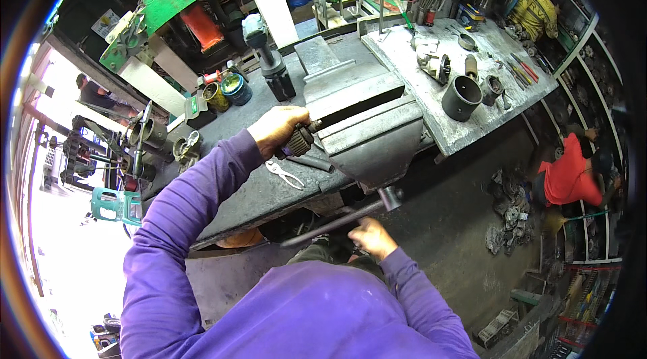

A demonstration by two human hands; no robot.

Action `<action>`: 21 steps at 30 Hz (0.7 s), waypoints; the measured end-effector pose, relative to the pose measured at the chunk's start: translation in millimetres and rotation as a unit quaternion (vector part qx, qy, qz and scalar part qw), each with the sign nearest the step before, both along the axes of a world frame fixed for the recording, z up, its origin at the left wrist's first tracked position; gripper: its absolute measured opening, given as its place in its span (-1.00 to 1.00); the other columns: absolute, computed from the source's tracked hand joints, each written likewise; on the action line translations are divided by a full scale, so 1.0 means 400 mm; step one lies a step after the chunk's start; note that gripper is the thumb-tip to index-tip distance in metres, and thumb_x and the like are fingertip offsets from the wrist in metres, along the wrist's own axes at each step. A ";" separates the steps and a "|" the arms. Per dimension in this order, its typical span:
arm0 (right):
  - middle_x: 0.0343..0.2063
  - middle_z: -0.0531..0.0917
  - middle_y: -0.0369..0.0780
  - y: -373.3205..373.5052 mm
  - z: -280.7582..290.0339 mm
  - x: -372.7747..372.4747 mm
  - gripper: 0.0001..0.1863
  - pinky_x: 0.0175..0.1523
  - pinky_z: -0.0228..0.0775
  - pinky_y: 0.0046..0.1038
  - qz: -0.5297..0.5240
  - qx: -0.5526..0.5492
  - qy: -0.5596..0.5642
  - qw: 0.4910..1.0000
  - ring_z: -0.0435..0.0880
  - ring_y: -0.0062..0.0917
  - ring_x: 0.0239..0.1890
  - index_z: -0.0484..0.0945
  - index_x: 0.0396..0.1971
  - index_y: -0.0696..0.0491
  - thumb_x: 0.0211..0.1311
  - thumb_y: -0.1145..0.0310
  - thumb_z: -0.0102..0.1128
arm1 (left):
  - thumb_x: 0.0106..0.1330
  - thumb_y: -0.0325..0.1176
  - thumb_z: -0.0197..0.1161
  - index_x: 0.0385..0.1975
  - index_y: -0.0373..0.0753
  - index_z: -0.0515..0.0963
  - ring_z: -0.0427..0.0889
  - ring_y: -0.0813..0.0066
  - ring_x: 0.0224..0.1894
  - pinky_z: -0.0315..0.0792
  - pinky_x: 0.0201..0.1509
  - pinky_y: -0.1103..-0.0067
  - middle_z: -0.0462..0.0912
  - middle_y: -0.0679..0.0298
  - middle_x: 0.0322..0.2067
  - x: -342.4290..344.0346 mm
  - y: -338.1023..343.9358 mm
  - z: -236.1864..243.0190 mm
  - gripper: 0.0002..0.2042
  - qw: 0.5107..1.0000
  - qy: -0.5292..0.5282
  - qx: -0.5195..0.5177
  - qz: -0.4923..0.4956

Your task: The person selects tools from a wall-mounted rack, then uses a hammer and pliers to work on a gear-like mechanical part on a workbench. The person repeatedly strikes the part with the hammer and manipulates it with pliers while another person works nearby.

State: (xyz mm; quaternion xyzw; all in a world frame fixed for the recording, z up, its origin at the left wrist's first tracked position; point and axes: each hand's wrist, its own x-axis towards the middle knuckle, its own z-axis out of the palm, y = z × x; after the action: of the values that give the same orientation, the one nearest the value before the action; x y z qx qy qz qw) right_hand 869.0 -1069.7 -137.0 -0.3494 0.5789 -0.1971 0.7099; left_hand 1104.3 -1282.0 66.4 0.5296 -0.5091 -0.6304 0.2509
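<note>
My left hand (pixel 280 128) is closed around a dark ribbed cylindrical motor part (pixel 296 143). Its short shaft reaches the left end of the jaws of a large grey bench vise (pixel 371 131). A gap runs between the jaws. Below the vise front, a long handle bar (pixel 330 225) slants down to the left from the screw head (pixel 391 198). My right hand (pixel 372 237) is curled closed just under this bar; what its fingers hold, if anything, is hidden. Pliers (pixel 284 175) lie on the dark bench beside a grey tube (pixel 313 162).
A cordless impact wrench (pixel 269 59) stands behind the vise, near small tins (pixel 236 89). To the right, a pale worktable (pixel 404 55) bears a metal cylinder housing (pixel 462 98) and tools. A person in red (pixel 571 173) bends at the right; scrap parts (pixel 507 214) lie on the floor.
</note>
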 end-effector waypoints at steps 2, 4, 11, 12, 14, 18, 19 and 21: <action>-0.42 0.68 -0.30 0.031 0.069 -0.023 -0.50 -0.34 0.44 -0.56 0.022 -0.217 -0.172 0.961 0.58 -0.65 -0.42 0.56 0.13 0.19 0.19 0.40 0.43 | 0.33 -0.38 0.16 -0.36 -0.28 0.57 0.65 0.47 -0.40 0.58 -0.29 0.48 0.65 0.26 -0.41 -0.003 0.002 0.004 -0.88 1.000 0.013 0.005 -0.003; -0.56 0.57 -0.37 0.008 0.147 -0.174 -0.38 -0.48 0.39 -0.58 -0.051 -0.343 -0.067 0.936 0.46 -0.72 -0.59 0.42 0.36 0.07 0.27 0.48 0.25 | 0.33 -0.39 0.15 -0.37 -0.28 0.58 0.65 0.49 -0.40 0.57 -0.26 0.50 0.65 0.26 -0.40 -0.004 0.001 0.010 -0.88 1.000 0.002 0.007 -0.007; -0.50 0.61 -0.35 -0.044 -0.048 -0.091 -0.45 -0.36 0.49 -0.51 -0.047 -0.143 0.186 0.971 0.55 -0.64 -0.49 0.48 0.28 0.18 0.28 0.47 0.31 | 0.34 -0.39 0.16 -0.37 -0.29 0.62 0.63 0.54 -0.39 0.54 -0.24 0.54 0.65 0.30 -0.41 -0.007 0.004 0.014 -0.86 1.000 -0.002 -0.004 -0.010; -0.47 0.63 -0.33 -0.008 -0.060 -0.012 -0.47 -0.33 0.52 -0.49 -0.017 -0.081 0.070 0.994 0.58 -0.62 -0.47 0.51 0.24 0.22 0.27 0.47 0.35 | 0.34 -0.39 0.16 -0.37 -0.29 0.62 0.62 0.54 -0.39 0.54 -0.25 0.55 0.65 0.30 -0.41 -0.007 0.004 0.010 -0.86 1.000 -0.014 -0.025 -0.004; -0.36 0.72 -0.22 0.039 -0.011 0.038 -0.44 -0.21 0.57 -0.47 0.070 -0.094 -0.177 0.977 0.67 -0.57 -0.36 0.49 0.26 0.21 0.28 0.37 0.36 | 0.35 -0.38 0.18 -0.36 -0.29 0.64 0.60 0.57 -0.39 0.52 -0.25 0.56 0.65 0.33 -0.42 0.002 0.001 0.007 -0.85 1.000 -0.014 -0.017 -0.008; -0.50 0.61 -0.32 -0.043 0.203 -0.189 -0.36 -0.45 0.44 -0.56 -0.099 -0.330 -0.162 0.925 0.51 -0.69 -0.56 0.36 0.45 0.04 0.35 0.49 0.20 | 0.38 -0.33 0.24 -0.33 -0.28 0.66 0.61 0.57 -0.40 0.54 -0.26 0.55 0.67 0.33 -0.41 0.008 -0.011 0.000 -0.84 1.000 0.002 0.008 -0.029; -0.52 0.57 -0.34 -0.088 0.228 -0.269 -0.34 -0.51 0.40 -0.58 -0.192 -0.348 -0.203 0.895 0.47 -0.71 -0.60 0.34 0.47 0.00 0.35 0.52 0.15 | 0.36 -0.36 0.22 -0.34 -0.28 0.65 0.63 0.55 -0.40 0.55 -0.25 0.53 0.67 0.33 -0.41 0.008 -0.011 -0.003 -0.85 0.999 -0.008 -0.016 -0.035; -0.57 0.49 -0.39 -0.165 0.199 -0.370 -0.29 -0.55 0.35 -0.60 -0.311 -0.322 -0.148 0.882 0.41 -0.73 -0.63 0.34 0.48 -0.06 0.29 0.57 0.09 | 0.35 -0.39 0.19 -0.36 -0.29 0.63 0.64 0.54 -0.40 0.55 -0.26 0.54 0.66 0.32 -0.42 0.006 -0.009 -0.006 -0.87 0.999 0.009 -0.024 -0.028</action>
State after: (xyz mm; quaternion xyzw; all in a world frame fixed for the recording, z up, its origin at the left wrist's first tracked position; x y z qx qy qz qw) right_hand 721.2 -1135.9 -57.3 -0.3279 0.4508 -0.6328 0.5374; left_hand 1106.5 -1285.7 63.9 0.5034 -0.5362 -0.6296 0.2504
